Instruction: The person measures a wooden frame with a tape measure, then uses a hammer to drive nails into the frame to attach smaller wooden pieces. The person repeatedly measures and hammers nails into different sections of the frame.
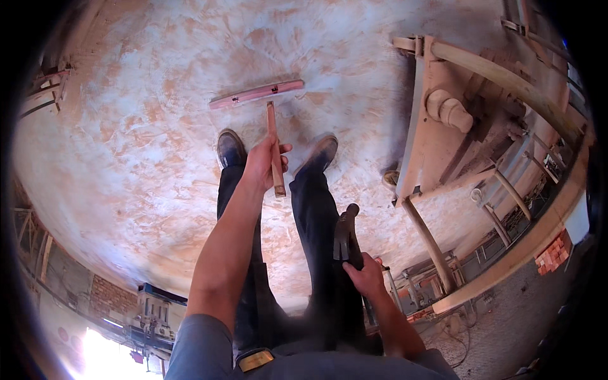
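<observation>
My left hand (261,163) is out in front of my legs, its fingers closed around a short reddish wooden strip (271,118). The strip points away from me, and its near end sticks out below my fingers. Beyond its far end, a longer reddish wooden bar (256,95) with two dark notches lies crosswise on the floor, ahead of my shoes. Close to my right thigh, my right hand (366,276) grips a dark hammer (344,235) near its head. Much of the hammer's handle is hidden by my hand and the dark trousers.
Dusty, pale floor (145,152) spreads around my feet. A large wooden frame (413,152) with posts and a rounded block stands to the right. Behind it is a stack of reddish pieces (553,252). A blue-grey machine (155,310) stands at the lower left.
</observation>
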`<control>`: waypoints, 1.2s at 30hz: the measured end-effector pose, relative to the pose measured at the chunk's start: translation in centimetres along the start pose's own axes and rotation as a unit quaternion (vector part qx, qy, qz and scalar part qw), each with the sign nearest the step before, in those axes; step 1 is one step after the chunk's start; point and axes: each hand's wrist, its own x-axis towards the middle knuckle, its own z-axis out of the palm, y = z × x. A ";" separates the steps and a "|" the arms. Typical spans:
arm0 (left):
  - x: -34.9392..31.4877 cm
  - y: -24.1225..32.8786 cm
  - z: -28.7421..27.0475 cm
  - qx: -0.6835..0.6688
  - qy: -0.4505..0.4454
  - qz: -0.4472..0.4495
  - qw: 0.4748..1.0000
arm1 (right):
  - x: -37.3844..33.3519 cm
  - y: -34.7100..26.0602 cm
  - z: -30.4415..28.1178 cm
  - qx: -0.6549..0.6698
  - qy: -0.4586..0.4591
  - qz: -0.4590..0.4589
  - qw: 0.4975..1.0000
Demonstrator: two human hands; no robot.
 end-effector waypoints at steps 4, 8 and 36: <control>4.1 0.5 -0.3 0.000 -0.013 0.000 1.000 | 2.0 -0.1 0.0 0.004 -0.002 0.031 1.000; 6.7 0.7 -0.4 0.009 0.000 0.002 1.000 | 2.8 0.6 0.0 0.007 0.011 0.034 0.999; 8.8 0.0 -1.5 -0.045 -0.006 -0.016 0.999 | 3.9 -1.8 -2.0 0.044 -0.016 0.041 0.998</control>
